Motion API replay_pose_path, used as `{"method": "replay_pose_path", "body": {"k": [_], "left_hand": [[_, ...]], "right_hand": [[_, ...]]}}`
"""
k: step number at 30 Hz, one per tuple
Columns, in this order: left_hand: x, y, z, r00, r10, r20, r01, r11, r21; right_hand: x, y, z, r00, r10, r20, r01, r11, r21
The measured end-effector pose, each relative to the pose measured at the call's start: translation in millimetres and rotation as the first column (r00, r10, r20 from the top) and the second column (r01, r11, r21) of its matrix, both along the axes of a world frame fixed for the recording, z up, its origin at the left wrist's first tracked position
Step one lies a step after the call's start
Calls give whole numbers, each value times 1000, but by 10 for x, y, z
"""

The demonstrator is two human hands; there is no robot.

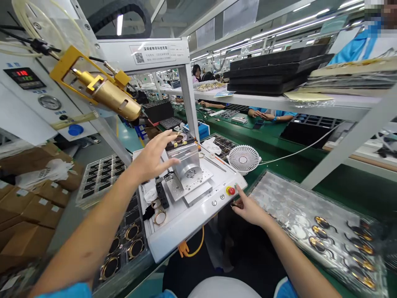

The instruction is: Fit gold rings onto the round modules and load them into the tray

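My left hand (155,156) hovers beside the metal fixture (189,167) of a white desktop machine (173,231). Its fingers are stretched out, with nothing held. On top of the fixture sits a dark holder (181,140) with a round part in it. My right hand (249,209) is at the machine's front right corner, index finger on a button (235,186) beside the red emergency stop (230,190). The other fingers curl around something small and dark with a gold glint, mostly hidden. A gold-coloured cylindrical head (118,101) hangs above, left of the fixture.
A clear tray (279,198) with several round gold-and-black parts lies right. Left are trays of round frames (133,229). A small white fan (244,159) and tweezers (215,164) are behind the buttons. Black trays (273,70) stack on the shelf; co-workers sit beyond.
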State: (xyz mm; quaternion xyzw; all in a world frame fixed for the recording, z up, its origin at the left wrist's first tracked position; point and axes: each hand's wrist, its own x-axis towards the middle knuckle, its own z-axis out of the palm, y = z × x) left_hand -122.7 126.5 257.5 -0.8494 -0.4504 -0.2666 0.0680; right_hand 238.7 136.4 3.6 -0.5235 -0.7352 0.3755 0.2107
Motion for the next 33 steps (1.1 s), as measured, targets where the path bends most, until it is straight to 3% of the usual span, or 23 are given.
{"method": "replay_pose_path", "body": {"k": [3, 5, 6, 8, 10, 12, 13, 15, 17, 19, 21, 25, 27, 28, 30, 33], "left_hand": [[144, -476, -387, 968, -112, 225, 76, 984, 162], [298, -788, -793, 893, -198, 404, 162, 979, 122], [392, -915, -1022, 840, -174, 513, 180, 983, 38], [609, -1095, -1484, 777, 70, 626, 149, 945, -291], [846, -1193, -1884, 680, 300, 669, 184, 814, -551], [1072, -1249, -2171, 507, 438, 742, 331, 696, -637], [1171, -1273, -2270, 402, 487, 775, 405, 665, -628], [1335, -1321, -2390, 194, 556, 808, 512, 645, -567], [1450, -1362, -2445, 56, 590, 806, 566, 646, -512], [1529, -1384, -2480, -11, 621, 783, 607, 627, -489], [1582, -1387, -2517, -37, 654, 755, 631, 602, -490], [1606, -1356, -2578, -11, 672, 740, 598, 598, -534], [1560, -1340, -2589, 12, 674, 738, 566, 604, -561], [1526, -1337, -2592, 23, 679, 733, 557, 600, -574], [1455, -1345, -2603, 47, 691, 721, 549, 585, -596], [1406, -1392, -2647, 80, 696, 714, 523, 580, -624]], "right_hand": [[-55, -40, -91, 998, -4, 62, -1, 997, 71], [-56, -19, -101, 997, -25, 79, 16, 994, 112], [-45, 4, -91, 997, -36, 74, 27, 992, 125], [-8, 49, -39, 998, -45, 41, 39, 991, 127], [32, 39, 37, 999, -40, -1, 40, 994, 100], [40, -76, 105, 996, -12, -88, 17, 999, 49], [22, -174, 124, 985, 21, -171, -18, 1000, 17], [-67, -422, 123, 912, 109, -396, -129, 991, -25], [-206, -673, 70, 801, 160, -577, -195, 981, 1], [-345, -860, -11, 776, 149, -613, -136, 988, 68], [-422, -958, -78, 817, 112, -566, -34, 989, 145], [-167, -921, -20, 926, 194, -323, -92, 948, 306], [220, -815, 108, 995, 84, -49, -67, 959, 274], [466, -747, 179, 993, -49, 105, 22, 970, 241], [1000, -597, 306, 863, -338, 377, 284, 940, 191], [1680, -399, 403, 693, -493, 526, 465, 863, 197]]}}
